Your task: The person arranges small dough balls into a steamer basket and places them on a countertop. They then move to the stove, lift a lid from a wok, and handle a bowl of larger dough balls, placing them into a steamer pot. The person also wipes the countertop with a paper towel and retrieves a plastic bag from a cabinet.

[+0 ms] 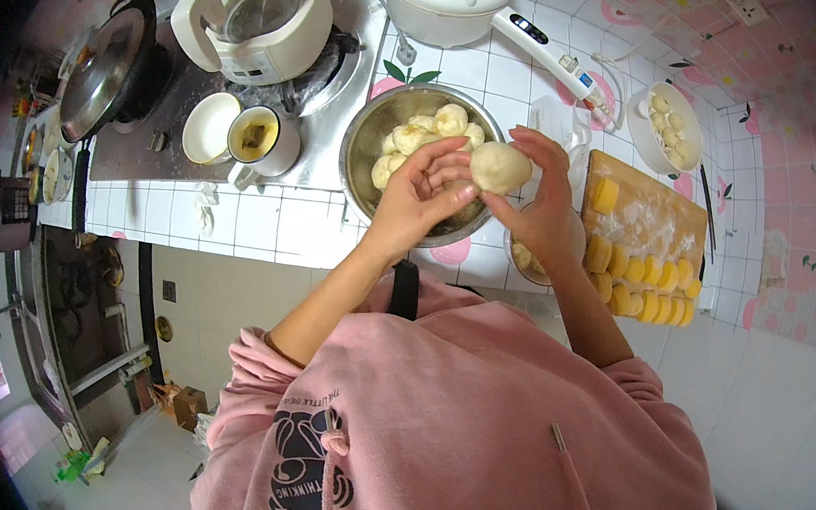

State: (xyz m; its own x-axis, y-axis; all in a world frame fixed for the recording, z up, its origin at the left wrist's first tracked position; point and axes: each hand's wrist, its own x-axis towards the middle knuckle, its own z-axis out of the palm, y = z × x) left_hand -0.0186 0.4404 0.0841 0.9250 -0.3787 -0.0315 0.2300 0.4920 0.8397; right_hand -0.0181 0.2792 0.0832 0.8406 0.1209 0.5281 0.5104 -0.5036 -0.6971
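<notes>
A smooth, pale dough ball (501, 167) is between my two hands, above the right part of a steel bowl (347, 141). My left hand (427, 188) touches its left side with the fingers curled. The fingertips and thumb of my right hand (540, 191) rest on its right side. Several pale dough balls (413, 136) lie in the bowl. Partly behind my right hand stands a smaller bowl (514, 246) with pale, crumbly contents. To the right, a floured wooden board (652, 208) carries rows of yellow dough pieces (634, 269).
A white oval container (636, 134) with small pale balls stands at the right, near a dark stick (708, 209). Beyond the steel bowl are a white lidded cooker (452, 16) and a digital stick device (543, 51). A mug (275, 145), white bowl (210, 129) and lidded pan (108, 70) are at the left.
</notes>
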